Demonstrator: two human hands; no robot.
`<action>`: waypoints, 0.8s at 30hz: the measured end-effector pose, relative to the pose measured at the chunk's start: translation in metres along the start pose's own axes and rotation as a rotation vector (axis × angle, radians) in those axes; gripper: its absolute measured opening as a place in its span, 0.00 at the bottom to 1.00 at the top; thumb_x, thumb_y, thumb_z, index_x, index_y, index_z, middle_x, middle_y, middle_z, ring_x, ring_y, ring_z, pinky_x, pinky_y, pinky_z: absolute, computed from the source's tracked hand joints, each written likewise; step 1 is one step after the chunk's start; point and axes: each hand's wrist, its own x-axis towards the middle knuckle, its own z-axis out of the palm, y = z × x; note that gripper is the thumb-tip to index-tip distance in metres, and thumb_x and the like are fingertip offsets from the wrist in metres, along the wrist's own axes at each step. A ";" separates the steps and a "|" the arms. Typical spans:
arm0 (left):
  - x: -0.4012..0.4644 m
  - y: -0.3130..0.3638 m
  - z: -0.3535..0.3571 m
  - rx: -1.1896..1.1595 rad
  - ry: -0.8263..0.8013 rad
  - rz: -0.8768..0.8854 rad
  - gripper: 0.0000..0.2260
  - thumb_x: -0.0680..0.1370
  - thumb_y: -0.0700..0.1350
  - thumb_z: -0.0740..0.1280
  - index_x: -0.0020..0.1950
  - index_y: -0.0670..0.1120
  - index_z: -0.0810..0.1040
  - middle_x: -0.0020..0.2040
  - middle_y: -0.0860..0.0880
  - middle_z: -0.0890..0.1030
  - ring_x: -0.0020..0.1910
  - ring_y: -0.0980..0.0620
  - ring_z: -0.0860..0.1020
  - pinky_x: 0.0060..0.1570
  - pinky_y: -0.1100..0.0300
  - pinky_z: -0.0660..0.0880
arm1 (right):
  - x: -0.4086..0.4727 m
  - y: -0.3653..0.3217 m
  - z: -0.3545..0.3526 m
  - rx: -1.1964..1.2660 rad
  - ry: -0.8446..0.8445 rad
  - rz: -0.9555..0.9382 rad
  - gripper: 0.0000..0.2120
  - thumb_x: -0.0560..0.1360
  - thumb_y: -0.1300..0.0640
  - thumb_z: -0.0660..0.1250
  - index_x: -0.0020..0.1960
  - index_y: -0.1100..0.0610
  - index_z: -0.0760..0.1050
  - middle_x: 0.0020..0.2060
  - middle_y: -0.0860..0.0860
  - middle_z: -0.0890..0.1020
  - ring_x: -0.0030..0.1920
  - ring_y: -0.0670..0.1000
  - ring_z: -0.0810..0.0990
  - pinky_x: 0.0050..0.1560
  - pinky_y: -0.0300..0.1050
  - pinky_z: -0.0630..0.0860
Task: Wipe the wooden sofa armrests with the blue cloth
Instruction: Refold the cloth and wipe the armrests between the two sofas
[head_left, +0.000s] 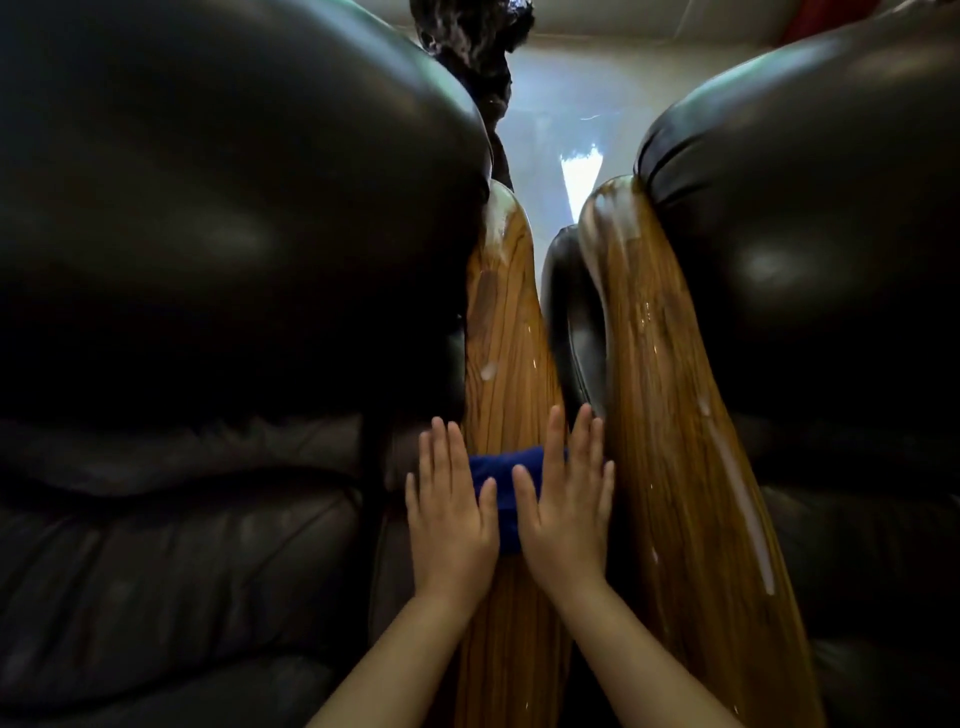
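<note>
The blue cloth (500, 486) lies draped across the left wooden armrest (501, 338), low in the head view. My left hand (449, 519) lies flat on the cloth's left edge, fingers straight and apart, thumb on the fabric. My right hand (566, 512) lies flat on its right edge, with thumb and forefinger over the cloth. Neither hand curls around it. The right wooden armrest (675, 441) runs alongside, just right of my right hand, glossy with pale streaks and droplets.
Dark leather cushions bulge on both sides: a big one at the left (234, 234) and one at the right (810, 234). A narrow gap with a leather pad (574, 322) separates the two armrests. A dark carved object (475, 47) stands at the far end.
</note>
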 end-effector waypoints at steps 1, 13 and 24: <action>0.001 0.000 0.005 0.007 0.015 -0.019 0.26 0.76 0.57 0.41 0.71 0.54 0.34 0.74 0.55 0.35 0.74 0.57 0.36 0.74 0.51 0.43 | 0.001 0.001 0.005 -0.005 -0.012 -0.002 0.30 0.75 0.39 0.40 0.73 0.45 0.32 0.75 0.50 0.38 0.74 0.52 0.37 0.73 0.58 0.44; 0.162 0.026 0.010 0.095 0.076 0.018 0.27 0.79 0.53 0.46 0.72 0.49 0.35 0.75 0.51 0.37 0.74 0.53 0.38 0.74 0.45 0.45 | 0.149 -0.016 0.021 -0.004 0.030 -0.035 0.30 0.77 0.43 0.45 0.73 0.45 0.32 0.74 0.53 0.35 0.74 0.52 0.37 0.72 0.61 0.46; 0.135 -0.004 -0.017 0.059 -0.204 0.320 0.23 0.80 0.49 0.52 0.71 0.58 0.45 0.75 0.59 0.44 0.73 0.63 0.39 0.75 0.54 0.48 | 0.131 0.018 -0.002 0.323 -0.134 -0.173 0.26 0.78 0.52 0.58 0.69 0.40 0.49 0.71 0.39 0.47 0.73 0.45 0.47 0.72 0.46 0.52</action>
